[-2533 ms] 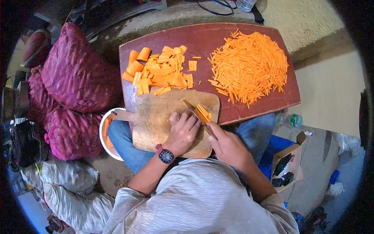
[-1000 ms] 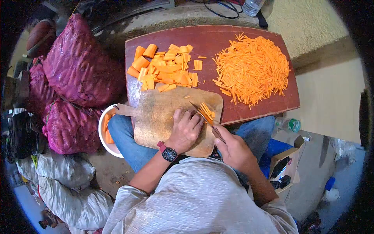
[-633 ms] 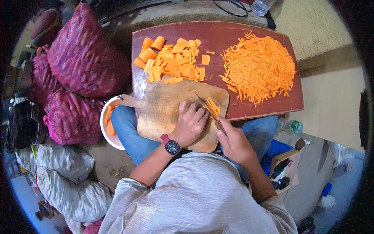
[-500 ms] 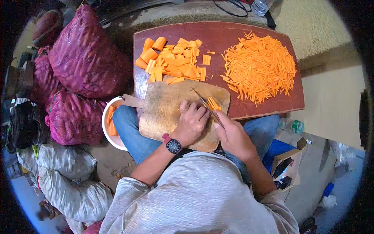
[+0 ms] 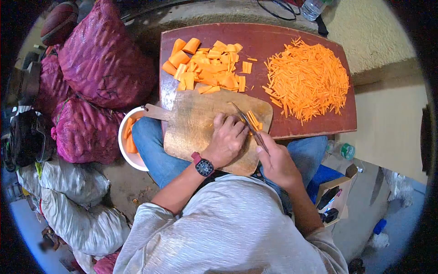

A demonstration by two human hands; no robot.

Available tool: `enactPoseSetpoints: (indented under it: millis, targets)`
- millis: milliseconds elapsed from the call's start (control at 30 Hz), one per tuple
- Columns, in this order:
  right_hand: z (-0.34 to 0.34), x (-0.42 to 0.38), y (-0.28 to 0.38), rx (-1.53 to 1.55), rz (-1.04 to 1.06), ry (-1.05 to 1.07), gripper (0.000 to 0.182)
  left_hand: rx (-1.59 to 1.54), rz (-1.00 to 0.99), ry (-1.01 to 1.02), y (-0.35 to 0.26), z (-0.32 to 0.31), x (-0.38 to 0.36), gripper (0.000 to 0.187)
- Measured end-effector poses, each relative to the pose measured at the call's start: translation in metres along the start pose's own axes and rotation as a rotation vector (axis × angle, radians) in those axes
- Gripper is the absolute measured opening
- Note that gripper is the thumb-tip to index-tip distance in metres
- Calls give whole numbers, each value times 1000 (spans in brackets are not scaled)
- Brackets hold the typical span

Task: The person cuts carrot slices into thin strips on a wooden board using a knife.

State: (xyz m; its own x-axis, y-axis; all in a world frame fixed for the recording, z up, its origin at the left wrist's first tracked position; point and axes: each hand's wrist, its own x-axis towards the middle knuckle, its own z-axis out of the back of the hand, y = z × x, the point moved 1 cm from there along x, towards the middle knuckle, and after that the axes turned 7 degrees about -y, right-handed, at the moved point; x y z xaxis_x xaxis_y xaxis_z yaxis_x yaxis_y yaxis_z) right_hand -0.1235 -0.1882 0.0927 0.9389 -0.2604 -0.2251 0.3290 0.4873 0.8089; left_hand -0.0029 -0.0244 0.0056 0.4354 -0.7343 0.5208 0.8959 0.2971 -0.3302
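My right hand [image 5: 279, 162] grips a knife [image 5: 250, 122] by its dark handle, with the blade slanting up and left across the wooden cutting board [image 5: 187, 132]. My left hand [image 5: 226, 141] lies on the board with curled fingers just left of the blade, pressing on a carrot piece that is almost wholly hidden under them. Several thin carrot strips [image 5: 255, 119] rest against the right side of the blade. Beyond the board, cut carrot chunks and slices [image 5: 210, 68] lie on the red table [image 5: 255, 45]. A heap of carrot sticks [image 5: 308, 80] covers the table's right part.
The board rests over my lap against the table's near edge. A white tub [image 5: 136, 157] with carrots stands left of my leg. Pink mesh sacks [image 5: 105, 59] and white sacks [image 5: 82, 214] fill the left side. A cardboard box [image 5: 340, 196] is on the right.
The knife blade has shifted slightly and the cut strips beside it have spread apart a little. My left hand keeps its curled hold on the board. The whole view has moved slightly.
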Motion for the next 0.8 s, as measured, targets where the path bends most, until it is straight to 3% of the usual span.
enactPoseSetpoints:
  millis: [233, 300, 400, 800]
  targets:
    - [7, 7, 2, 25, 133, -41, 46, -32, 21, -30, -1, 3, 5, 37]
    - [18, -5, 11, 18, -49, -9, 47, -62, 32, -43, -3, 6, 8, 36]
    - [20, -13, 11, -13, -142, 31, 47, -76, 32, -32, -2, 8, 9, 37]
    - [17, -24, 9, 29, -101, 46, 46, -76, 32, -16, -3, 11, 12, 45]
